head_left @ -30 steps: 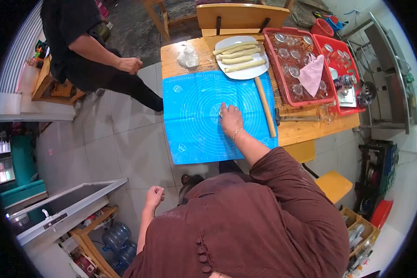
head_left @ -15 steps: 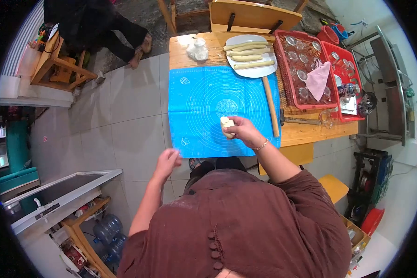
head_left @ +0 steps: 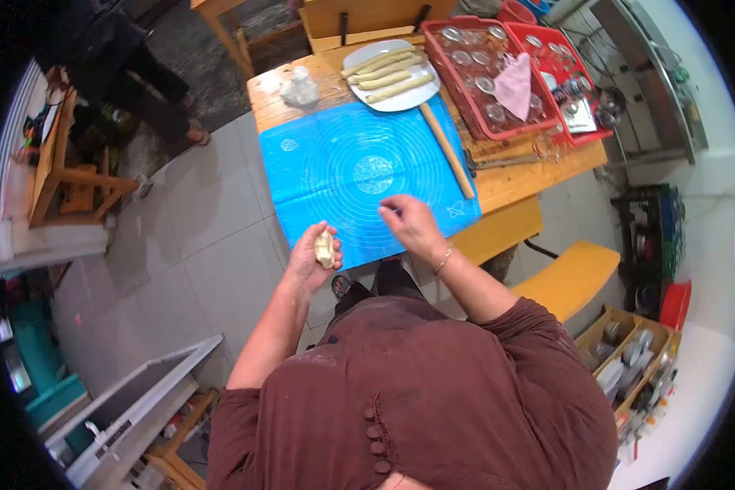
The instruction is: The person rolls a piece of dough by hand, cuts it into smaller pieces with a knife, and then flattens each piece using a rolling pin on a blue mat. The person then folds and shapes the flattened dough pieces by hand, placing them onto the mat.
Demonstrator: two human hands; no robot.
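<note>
My left hand [head_left: 309, 255] is closed around a pale lump of dough [head_left: 325, 248], held over the near left edge of the blue baking mat [head_left: 327, 180]. My right hand [head_left: 416, 227] is above the mat's near right part. Its fingers curl toward the thumb in a pinch, and anything between them is hidden. A wooden rolling pin [head_left: 447, 151] lies along the mat's right side. Beyond it, a white plate [head_left: 427, 91] holds several long dough strips [head_left: 384, 69]. A white lump, perhaps in a plastic bag [head_left: 300, 90], sits at the back left of the table.
Red baskets [head_left: 539, 124] with glasses and a pink cloth [head_left: 514, 88] stand at the right of the wooden table [head_left: 498, 171]. A hammer-like tool [head_left: 506, 162] lies before them. Yellow seats [head_left: 580, 273] are at near right. Another person [head_left: 143, 90] stands at far left.
The dough lump has passed from my right hand to my left, which is now over the mat's edge. My view has turned, shifting the table up and left.
</note>
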